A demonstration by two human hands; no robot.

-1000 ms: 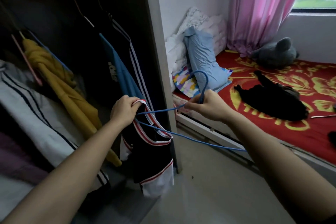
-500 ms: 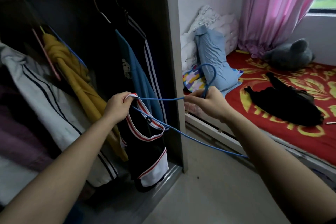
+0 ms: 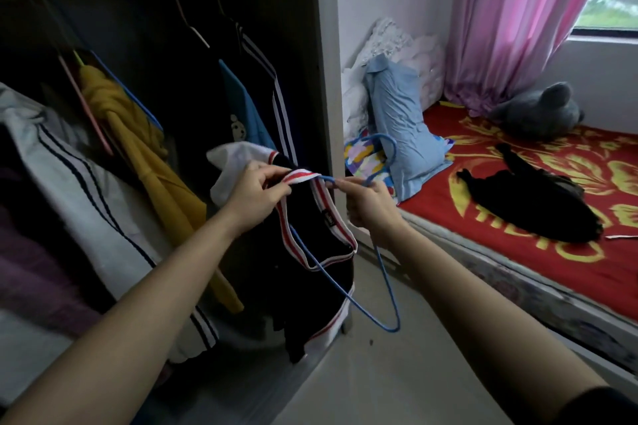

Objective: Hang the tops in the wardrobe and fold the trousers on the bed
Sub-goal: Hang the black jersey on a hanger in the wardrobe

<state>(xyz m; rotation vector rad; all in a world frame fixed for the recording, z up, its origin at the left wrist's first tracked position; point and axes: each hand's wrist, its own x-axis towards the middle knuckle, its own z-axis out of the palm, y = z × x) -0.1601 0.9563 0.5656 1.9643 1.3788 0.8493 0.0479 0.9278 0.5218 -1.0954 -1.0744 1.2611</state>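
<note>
Closer together than before are the two hands, and the top (image 3: 310, 286) is lifted higher. The left hand (image 3: 257, 197) pinches its striped neck band, and the right hand (image 3: 371, 205) grips the blue hanger (image 3: 388, 286), which pokes through the neck hole. The top hangs just in front of the wardrobe (image 3: 322, 79). Black trousers (image 3: 528, 207) lie on the bed (image 3: 518, 262)

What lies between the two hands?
Head view: the striped strap of the black top and the tip of the blue hanger lie between the left hand and the right hand.
</note>
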